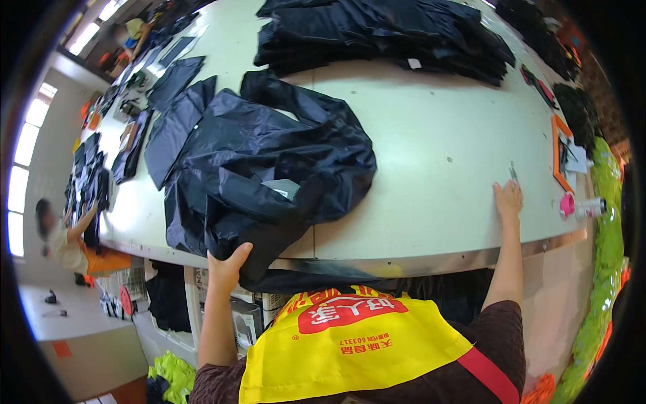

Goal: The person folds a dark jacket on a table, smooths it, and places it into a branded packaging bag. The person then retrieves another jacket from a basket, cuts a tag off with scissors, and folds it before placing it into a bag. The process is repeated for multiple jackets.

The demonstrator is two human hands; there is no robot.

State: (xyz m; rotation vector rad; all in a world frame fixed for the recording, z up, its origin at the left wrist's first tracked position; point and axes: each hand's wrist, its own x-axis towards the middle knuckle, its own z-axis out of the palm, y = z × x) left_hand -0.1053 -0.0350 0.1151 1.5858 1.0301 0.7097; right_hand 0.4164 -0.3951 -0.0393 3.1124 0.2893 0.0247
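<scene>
A dark navy garment (269, 161) with a shiny surface lies crumpled on the pale table, with a white label (281, 189) showing in its folds. My left hand (229, 266) grips its near edge at the table's front, the thumb on top and the fingers hidden beneath the cloth. Out to the right, my right hand (509, 200) rests low over the table, thumb spread from its fingers. Small metal thread snips (513, 172) lie at its fingertips; whether they touch is hard to tell.
A thick stack of dark garments (377, 37) sits at the far side. At the right edge are an orange frame (558, 155), a pink object (567, 205) and a clear bottle (592, 207). Bright green garments (605, 249) hang beyond. A co-worker (74, 242) handles dark cloth at far left.
</scene>
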